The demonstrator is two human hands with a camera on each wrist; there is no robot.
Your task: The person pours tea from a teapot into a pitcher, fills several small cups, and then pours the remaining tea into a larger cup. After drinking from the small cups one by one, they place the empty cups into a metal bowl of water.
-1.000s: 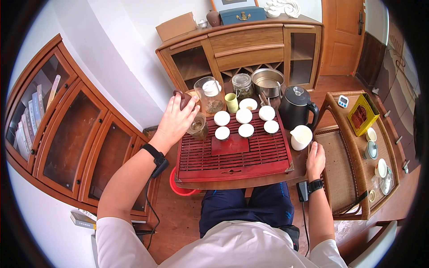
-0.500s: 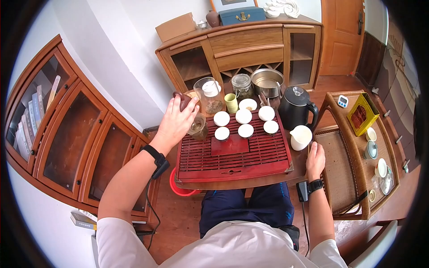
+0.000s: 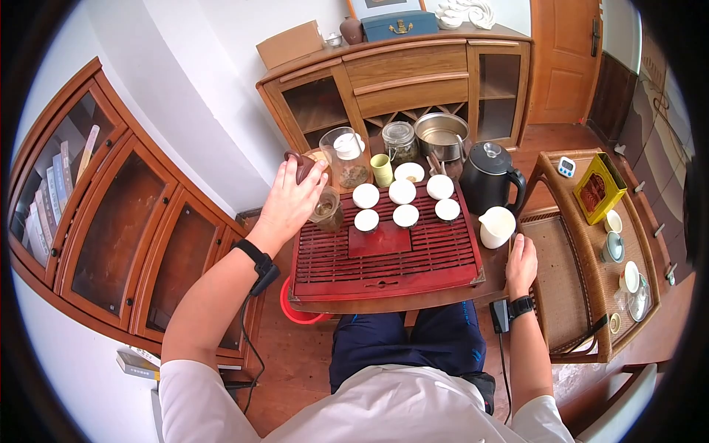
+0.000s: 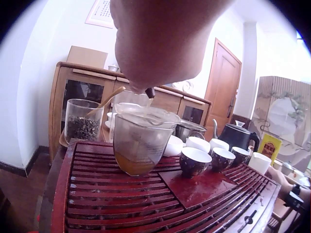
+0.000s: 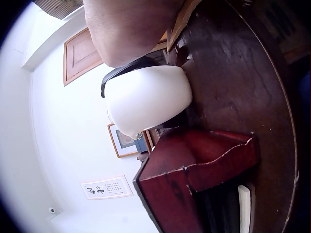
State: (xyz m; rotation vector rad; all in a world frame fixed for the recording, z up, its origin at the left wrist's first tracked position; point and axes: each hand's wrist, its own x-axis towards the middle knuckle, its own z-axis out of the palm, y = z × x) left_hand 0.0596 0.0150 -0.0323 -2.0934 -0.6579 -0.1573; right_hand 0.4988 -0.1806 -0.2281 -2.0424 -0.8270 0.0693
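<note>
The left hand (image 3: 290, 201) has its fingers closed about a dark brown object (image 3: 303, 168), held up at the far left of the red slatted tray (image 3: 384, 283), near a glass pitcher (image 4: 138, 153) of amber liquid that stands on the slats. The right hand (image 3: 521, 263) is at the edge of the surface (image 5: 228, 73), just beside a white pitcher (image 3: 498, 227) — whether its fingers grip anything, I cannot tell.

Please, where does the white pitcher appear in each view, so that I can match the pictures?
Head: white pitcher right of centre, beside the red tea tray.
Left wrist: white pitcher toward the right edge, right of the cups.
Right wrist: white pitcher large, near the centre.
Shared landmark: the red tea tray, in all three.
</note>
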